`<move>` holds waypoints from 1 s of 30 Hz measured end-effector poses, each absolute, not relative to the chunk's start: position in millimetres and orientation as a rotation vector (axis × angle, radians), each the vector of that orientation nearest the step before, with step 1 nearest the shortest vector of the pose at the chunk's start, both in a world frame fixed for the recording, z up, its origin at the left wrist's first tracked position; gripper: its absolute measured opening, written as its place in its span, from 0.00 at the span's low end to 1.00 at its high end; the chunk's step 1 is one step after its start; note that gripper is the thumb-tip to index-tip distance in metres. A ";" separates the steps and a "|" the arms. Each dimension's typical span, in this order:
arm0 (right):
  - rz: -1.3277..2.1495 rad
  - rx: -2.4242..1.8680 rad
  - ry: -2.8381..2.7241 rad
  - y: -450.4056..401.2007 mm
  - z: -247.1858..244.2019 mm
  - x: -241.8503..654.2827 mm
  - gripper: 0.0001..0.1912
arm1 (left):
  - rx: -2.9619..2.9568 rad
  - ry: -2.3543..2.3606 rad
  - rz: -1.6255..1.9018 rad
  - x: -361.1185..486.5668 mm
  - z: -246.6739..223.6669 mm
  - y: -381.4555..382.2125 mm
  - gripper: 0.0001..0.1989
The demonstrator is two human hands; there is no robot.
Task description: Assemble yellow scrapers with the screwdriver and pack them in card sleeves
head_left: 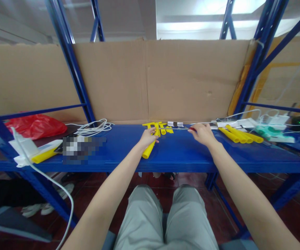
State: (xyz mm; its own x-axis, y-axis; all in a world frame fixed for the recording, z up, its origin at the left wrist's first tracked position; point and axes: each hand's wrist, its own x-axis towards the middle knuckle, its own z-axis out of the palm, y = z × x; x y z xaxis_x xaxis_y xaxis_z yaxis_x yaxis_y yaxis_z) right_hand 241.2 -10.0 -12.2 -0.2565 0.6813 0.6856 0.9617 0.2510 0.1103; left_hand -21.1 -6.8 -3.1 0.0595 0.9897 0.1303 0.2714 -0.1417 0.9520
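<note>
My left hand (148, 136) is closed around a yellow plastic tube-like handle (148, 151) with a crosswise top, its lower end pointing toward me over the blue shelf (129, 147). My right hand (204, 133) grips a screwdriver (192, 129) by its red handle. The thin metal shaft runs left, level, toward the head of the yellow piece. Whether its tip touches a screw is too small to tell. Several more yellow parts (163, 131) lie just behind and right of my left hand. A small black-and-white stack (175, 124) sits behind the shaft.
Several yellow tubes (240, 135) lie to the right, near a green-and-white power strip (273, 133) and cables. On the left are a coiled white cable (95, 127), a red plastic bag (36, 125) and another yellow tube (43, 156). Cardboard (150, 80) walls the back; blue posts (73, 66) flank it.
</note>
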 end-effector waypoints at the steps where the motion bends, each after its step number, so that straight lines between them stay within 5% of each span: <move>1: -0.670 -1.527 -2.061 -11.2 -12.4 240.5 0.16 | 1.535 1.322 1.139 -21.0 -2.9 -7.0 0.33; 12: -0.520 -1.612 -2.074 -17.3 -14.9 231.1 0.16 | 1.608 1.320 1.219 -25.2 -11.0 5.2 0.30; 17: -0.581 -1.558 -2.115 -14.9 -17.1 234.0 0.08 | 1.649 1.350 1.203 -29.0 -11.2 5.7 0.30; 30: -0.572 -1.503 -2.114 -18.4 -15.9 229.9 0.13 | 1.655 1.382 1.186 -31.5 -9.9 2.6 0.28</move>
State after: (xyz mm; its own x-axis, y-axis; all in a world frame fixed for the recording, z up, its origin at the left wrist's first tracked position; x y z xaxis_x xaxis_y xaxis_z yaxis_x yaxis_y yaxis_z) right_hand 229.9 -18.4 -15.9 -0.2813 0.7482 0.6010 0.9491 0.3096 0.0588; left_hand -31.5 2.6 -9.9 0.0271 0.9746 0.2223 0.3677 -0.2165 0.9044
